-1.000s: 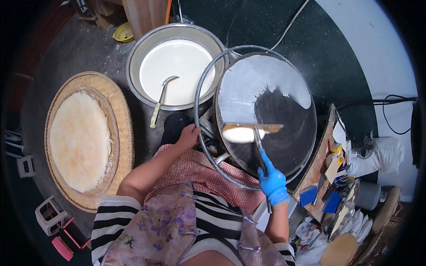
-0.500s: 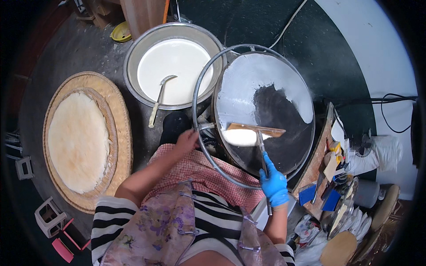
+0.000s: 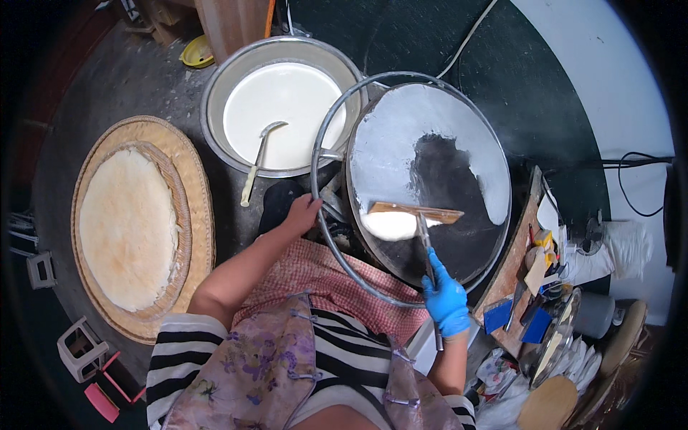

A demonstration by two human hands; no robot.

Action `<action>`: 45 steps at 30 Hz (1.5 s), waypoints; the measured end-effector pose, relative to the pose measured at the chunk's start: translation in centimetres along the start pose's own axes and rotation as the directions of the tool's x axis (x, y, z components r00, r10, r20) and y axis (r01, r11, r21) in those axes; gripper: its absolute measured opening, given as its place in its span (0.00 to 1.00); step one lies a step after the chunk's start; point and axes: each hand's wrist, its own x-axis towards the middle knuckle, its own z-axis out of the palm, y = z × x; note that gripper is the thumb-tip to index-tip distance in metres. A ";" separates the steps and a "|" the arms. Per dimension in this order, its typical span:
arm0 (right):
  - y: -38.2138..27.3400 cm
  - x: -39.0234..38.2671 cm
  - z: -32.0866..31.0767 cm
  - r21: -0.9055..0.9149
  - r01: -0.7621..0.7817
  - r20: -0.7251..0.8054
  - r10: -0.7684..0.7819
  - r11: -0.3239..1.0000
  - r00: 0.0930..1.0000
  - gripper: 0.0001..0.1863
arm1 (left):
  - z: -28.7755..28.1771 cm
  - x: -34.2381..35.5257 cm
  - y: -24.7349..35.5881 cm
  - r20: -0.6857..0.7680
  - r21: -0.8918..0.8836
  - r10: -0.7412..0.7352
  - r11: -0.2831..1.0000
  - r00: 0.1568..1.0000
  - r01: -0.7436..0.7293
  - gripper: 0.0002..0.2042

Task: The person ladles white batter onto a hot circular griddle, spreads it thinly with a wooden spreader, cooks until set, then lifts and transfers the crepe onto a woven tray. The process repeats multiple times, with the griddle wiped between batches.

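In my blue-gloved right hand (image 3: 446,301), closed fingers hold the handle of a T-shaped wooden spreader (image 3: 423,212). Its blade rests on a round dark griddle (image 3: 459,247), with a pool of white batter (image 3: 390,225) along the near side. A thin, matte white layer (image 3: 401,122) covers the griddle's far, left and right parts; bare dark surface shows in the middle and near side. My bare left hand (image 3: 304,213) is closed on the left side of the metal ring (image 3: 327,240) around the griddle; its fingertips are partly hard to make out.
Left of the griddle stands a large metal basin (image 3: 215,132) of white batter, with a ladle (image 3: 256,165) leaning in it. A woven tray (image 3: 197,287) at the left carries pale round flatbreads (image 3: 129,229). At the right, a cluttered board (image 3: 494,294) holds scrapers and tools.
The ring and griddle have turned clockwise, the coated edge at the right coming nearer. My left hand has moved slightly up with the ring. The spreader stays almost in place.
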 end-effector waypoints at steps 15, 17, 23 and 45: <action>-0.8 0.3 0.0 -0.012 -0.116 0.032 0.116 0.993 0.993 0.32 | -0.4 -3.7 -0.7 0.088 -0.120 -0.121 0.984 0.989 0.131 0.14; -1.0 1.8 -0.1 0.075 -0.088 0.030 0.086 0.993 0.996 0.32 | 1.9 -5.9 -2.0 0.052 -0.188 -0.108 0.975 0.993 0.116 0.13; -3.8 5.7 2.5 -0.038 0.008 0.069 -0.005 0.999 0.998 0.30 | 2.7 -4.3 -1.7 -0.125 0.007 0.114 0.993 0.986 -0.114 0.09; -0.9 1.1 -0.5 -0.008 -0.082 0.056 0.083 0.997 0.995 0.32 | -0.8 -5.2 -0.1 0.035 -0.176 -0.142 0.974 0.989 0.146 0.14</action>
